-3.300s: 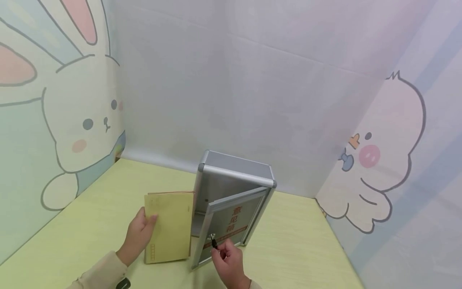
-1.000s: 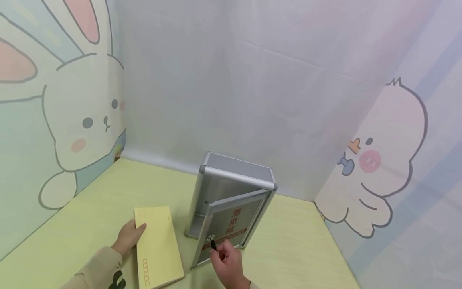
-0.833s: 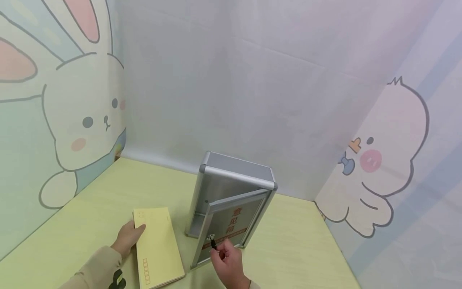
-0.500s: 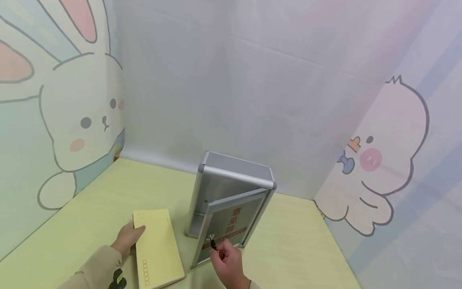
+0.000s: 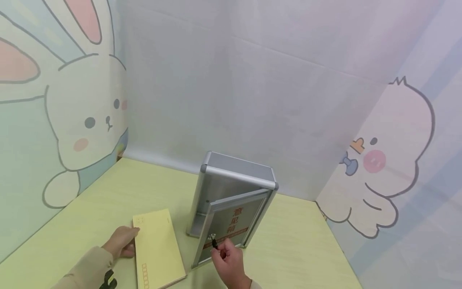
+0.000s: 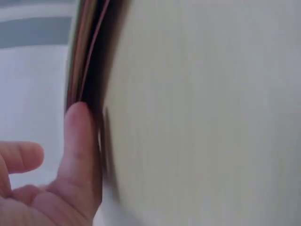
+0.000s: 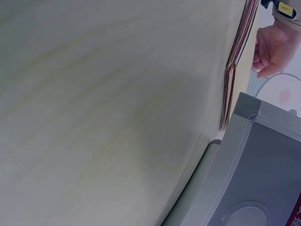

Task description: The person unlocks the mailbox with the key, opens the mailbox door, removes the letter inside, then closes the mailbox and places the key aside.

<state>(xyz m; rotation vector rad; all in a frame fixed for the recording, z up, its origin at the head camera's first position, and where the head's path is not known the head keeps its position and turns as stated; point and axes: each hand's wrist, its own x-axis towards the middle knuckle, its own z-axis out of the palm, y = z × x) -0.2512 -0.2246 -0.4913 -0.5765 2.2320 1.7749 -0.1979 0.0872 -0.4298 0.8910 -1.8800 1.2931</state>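
A stack of yellow envelopes (image 5: 157, 249) lies on the pale wood-grain table (image 5: 306, 249), just left of the silver suggestion box (image 5: 240, 166) (we note red Chinese lettering (image 5: 234, 218) on its door (image 5: 249, 210)). Left hand (image 5: 120, 241) at the stack's outer edge: thumb touching it, fingers loosely curved. Right hand (image 5: 231, 264) pinches the black-headed key (image 5: 214, 243) at the door's lock (image 5: 212, 236). Door stands ajar, free edge nearer us, hinged side at the box's right.

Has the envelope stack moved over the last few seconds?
Yes: the envelope stack has shifted left and lower in the head view, away from the metal box.
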